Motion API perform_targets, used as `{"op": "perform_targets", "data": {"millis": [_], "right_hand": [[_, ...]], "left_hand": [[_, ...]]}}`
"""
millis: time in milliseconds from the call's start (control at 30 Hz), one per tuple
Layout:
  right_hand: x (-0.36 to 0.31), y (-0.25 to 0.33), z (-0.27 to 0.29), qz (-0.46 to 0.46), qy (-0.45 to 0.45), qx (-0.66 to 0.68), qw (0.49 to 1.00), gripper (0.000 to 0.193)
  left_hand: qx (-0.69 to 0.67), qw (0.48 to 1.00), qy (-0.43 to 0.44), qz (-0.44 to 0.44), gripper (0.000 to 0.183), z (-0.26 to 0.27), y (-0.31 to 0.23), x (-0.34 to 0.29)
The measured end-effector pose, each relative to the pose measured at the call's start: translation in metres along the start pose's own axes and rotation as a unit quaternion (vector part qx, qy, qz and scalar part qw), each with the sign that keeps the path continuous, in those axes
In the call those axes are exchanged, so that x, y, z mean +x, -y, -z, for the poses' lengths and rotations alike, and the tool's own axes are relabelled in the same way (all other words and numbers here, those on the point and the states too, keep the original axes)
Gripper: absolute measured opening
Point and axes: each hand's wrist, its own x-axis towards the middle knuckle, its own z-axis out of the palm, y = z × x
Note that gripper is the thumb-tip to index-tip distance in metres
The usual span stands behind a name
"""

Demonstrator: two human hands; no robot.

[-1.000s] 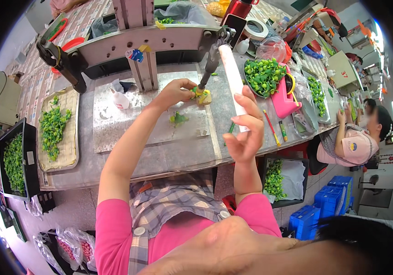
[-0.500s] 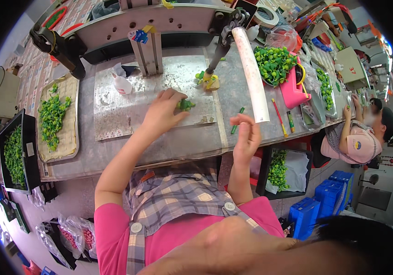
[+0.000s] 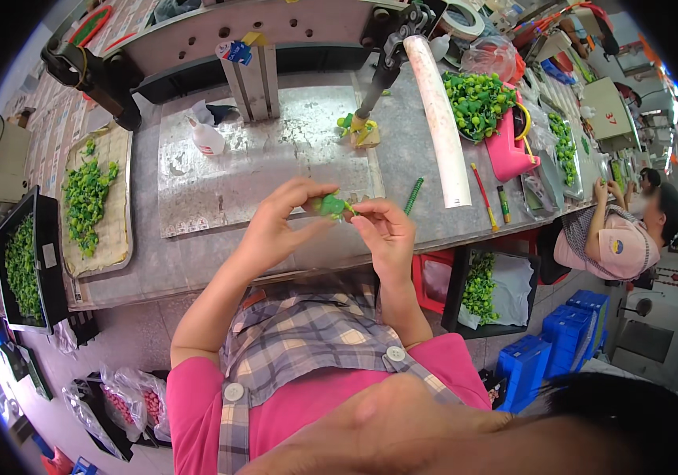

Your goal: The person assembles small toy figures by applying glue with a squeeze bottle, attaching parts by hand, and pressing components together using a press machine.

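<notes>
Over the front edge of the metal plate, both my hands meet at a small green piece with a yellowish end; its exact kind is too small to make out. My left hand holds its green body between fingertips, with the thumb below. My right hand pinches the yellowish end between thumb and forefinger. Just right of that hand lies a ridged green stick. Behind the hands, a dark rod comes down to a yellow block with green bits beside it. A white squeeze bottle stands on the plate.
A cloth-lined tray with green pieces lies left. A long white tube, a red stick, a bowlful of green pieces and a pink container are right. Black crates flank the table. A co-worker sits far right.
My left hand has lifted the green piece off the plate and brought it nearer and to the right. My right hand has moved left and now pinches the piece's end.
</notes>
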Motion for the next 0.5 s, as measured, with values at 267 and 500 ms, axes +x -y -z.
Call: {"op": "perform_targets", "data": {"millis": [267,500], "right_hand": [[-0.001,0.0,-0.001,-0.034,0.013,0.049,0.998,0.016],[0.002,-0.015,0.004,-0.099,0.006,0.18,0.979,0.012]], "left_hand": [[-0.008,1.0,-0.011,-0.018,0.044,0.0,0.009,-0.007],[-0.04,0.997,-0.055,-0.044,0.058,-0.009,0.012,-0.012]]}}
